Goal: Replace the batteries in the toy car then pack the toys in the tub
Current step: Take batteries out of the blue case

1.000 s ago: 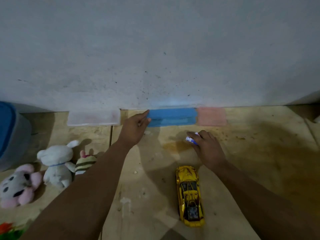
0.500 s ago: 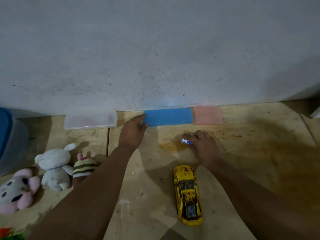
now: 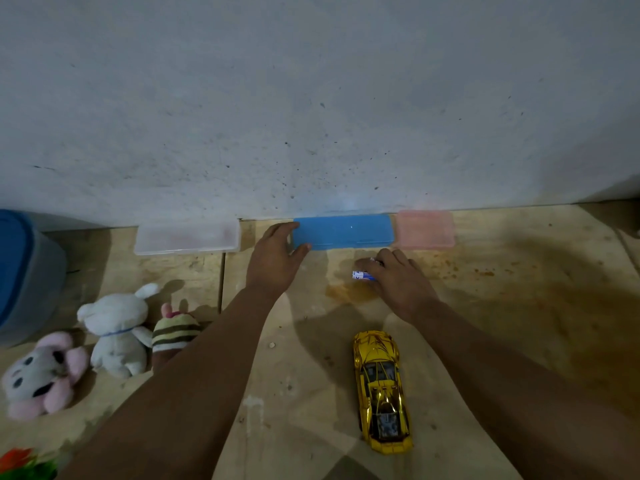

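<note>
Plywood floor [image 3: 519, 306] is meeting a speckled grey wall [image 3: 311, 98], where my left hand [image 3: 273, 261] is gripping the blue case [image 3: 343, 232]. Just nearer me than that case, my right hand [image 3: 398, 282] is pinching a battery [image 3: 360, 275], its lettering unreadable; the yellow toy car [image 3: 381, 389] is lying nearer still.

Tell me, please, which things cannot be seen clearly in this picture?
Head view only:
- Battery: mostly under the right hand; label too small to read.
- Blue case: closed, contents hidden; left hand covers its end.
- Blue tub: cut off by the left edge.
- Toy car: underside hidden.
</note>
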